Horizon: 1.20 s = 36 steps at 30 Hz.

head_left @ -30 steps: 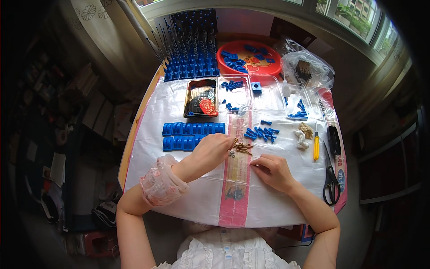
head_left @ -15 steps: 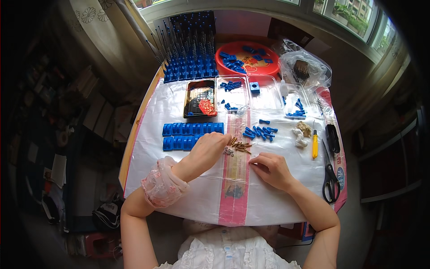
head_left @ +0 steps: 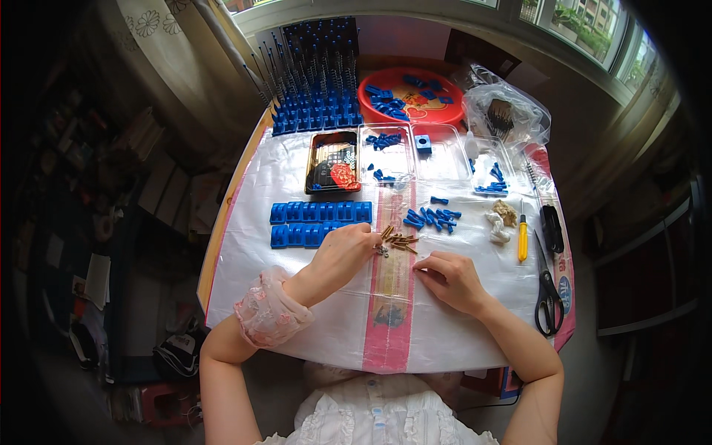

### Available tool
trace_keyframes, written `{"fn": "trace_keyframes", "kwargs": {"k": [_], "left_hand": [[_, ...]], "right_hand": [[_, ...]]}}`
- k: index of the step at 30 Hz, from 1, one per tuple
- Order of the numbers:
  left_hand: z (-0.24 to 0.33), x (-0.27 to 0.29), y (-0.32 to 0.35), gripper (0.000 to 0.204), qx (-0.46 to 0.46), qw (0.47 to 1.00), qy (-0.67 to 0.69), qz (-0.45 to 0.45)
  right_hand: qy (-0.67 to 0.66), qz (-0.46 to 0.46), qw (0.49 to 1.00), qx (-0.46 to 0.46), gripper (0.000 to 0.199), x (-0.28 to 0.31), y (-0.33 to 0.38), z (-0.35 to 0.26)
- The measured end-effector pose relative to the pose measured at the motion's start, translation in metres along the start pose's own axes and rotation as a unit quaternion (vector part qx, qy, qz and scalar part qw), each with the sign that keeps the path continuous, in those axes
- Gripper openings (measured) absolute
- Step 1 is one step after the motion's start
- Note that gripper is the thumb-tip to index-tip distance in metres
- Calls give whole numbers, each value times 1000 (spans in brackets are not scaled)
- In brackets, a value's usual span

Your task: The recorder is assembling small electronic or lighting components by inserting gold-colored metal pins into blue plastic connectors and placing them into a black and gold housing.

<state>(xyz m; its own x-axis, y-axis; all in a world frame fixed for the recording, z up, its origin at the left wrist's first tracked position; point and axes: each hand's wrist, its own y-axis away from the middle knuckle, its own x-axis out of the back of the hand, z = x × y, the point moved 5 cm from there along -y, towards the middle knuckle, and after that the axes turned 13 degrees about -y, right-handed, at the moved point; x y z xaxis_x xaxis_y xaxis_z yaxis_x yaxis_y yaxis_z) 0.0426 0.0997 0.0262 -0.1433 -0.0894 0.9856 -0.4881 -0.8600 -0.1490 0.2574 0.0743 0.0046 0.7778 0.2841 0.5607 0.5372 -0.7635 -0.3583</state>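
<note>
My left hand (head_left: 343,252) reaches over the middle of the table, fingertips pinched together beside a loose pile of brass screws (head_left: 401,242). Small silver nuts (head_left: 382,251) lie right under those fingertips, partly covered by them; whatever is in the pinch is too small to make out. My right hand (head_left: 452,282) rests on the table to the right of the screws, its fingers curled and closed, and their inner side is hidden. Two rows of blue plastic blocks (head_left: 304,236) stand left of the screws, partly behind my left hand. Several blue plastic pegs (head_left: 432,218) lie to the right.
Farther back are a black tray (head_left: 332,163), clear plastic boxes (head_left: 437,172) with blue parts, a red round tray (head_left: 441,115) and a rack of blue blocks with springs (head_left: 315,119). At right lie a yellow screwdriver (head_left: 523,243), black scissors (head_left: 549,300) and crumpled tissue (head_left: 498,228).
My left fingertips have come down slightly toward me, from beside the screws to the nuts, covering some of them. My right hand has stayed in place.
</note>
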Motion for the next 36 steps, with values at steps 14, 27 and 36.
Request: {"fn": "trace_keyframes", "kwargs": {"k": [14, 27, 36], "left_hand": [[5, 1, -3, 14, -8, 1000, 15, -4], [7, 16, -6, 19, -12, 999, 31, 28], [-130, 36, -85, 12, 131, 976, -74, 159]], "right_hand": [[1, 0, 1000, -2, 11, 0, -1, -2], [0, -3, 1000, -6, 11, 0, -1, -1], [-4, -3, 1000, -1, 11, -1, -2, -2]]}}
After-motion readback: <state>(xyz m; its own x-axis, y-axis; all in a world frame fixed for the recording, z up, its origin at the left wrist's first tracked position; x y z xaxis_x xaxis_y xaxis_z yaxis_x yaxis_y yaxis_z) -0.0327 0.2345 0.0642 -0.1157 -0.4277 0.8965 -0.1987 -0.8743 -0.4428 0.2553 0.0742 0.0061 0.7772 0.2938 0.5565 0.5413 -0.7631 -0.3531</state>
